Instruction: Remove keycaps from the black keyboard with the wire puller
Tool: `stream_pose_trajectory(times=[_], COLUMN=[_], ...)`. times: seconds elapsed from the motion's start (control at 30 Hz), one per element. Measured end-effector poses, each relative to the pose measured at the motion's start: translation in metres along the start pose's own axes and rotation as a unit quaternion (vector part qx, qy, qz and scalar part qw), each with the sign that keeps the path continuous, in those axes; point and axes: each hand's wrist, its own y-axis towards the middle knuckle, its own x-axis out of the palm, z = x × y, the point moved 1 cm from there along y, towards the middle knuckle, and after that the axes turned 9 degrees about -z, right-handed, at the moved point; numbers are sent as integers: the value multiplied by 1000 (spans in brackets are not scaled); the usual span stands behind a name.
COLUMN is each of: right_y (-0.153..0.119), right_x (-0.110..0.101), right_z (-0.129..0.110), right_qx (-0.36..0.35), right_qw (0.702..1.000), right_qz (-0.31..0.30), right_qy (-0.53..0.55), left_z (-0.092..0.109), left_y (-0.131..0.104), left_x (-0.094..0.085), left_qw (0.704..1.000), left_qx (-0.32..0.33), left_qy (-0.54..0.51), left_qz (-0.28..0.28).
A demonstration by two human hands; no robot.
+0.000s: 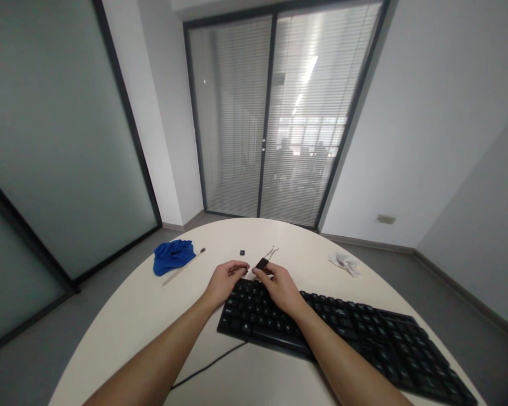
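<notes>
The right hand (280, 286) grasps a black wire tool (262, 263) at the far left edge of the keyboard (353, 322), on the table (152, 316). The left hand (223, 283) pinches a small dark piece (246, 270), mostly hidden. Farther off lies a loose key (242, 252).
</notes>
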Motion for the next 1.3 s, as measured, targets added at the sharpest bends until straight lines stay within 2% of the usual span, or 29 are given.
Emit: stream_pose_trajectory(times=[0.13, 0.27, 0.57, 0.77, 0.97, 1.3], right_y=[2, 3, 1, 1, 0, 1], right_x=[0, -2, -2, -4, -4, -4], right_z=[6, 9, 6, 4, 3, 6], right_qx=[41, 43, 36, 34, 40, 46], right_qw=[997, 994, 994, 994, 994, 994], right_qz=[54, 86, 92, 89, 88, 86], right_qy=[-44, -60, -54, -49, -48, -45], left_z=[-3, -7, -4, 0, 2, -22], left_y=[2, 4, 8, 36, 67, 83], left_x=[-2, -2, -1, 0, 3, 3], left_qw=[999, 997, 991, 976, 960, 959], left_qx=[-12, -15, -13, 16, 55, 72], left_qy=[39, 70, 127, 208, 275, 273], left_qz=[10, 9, -35, -62, -28, -16])
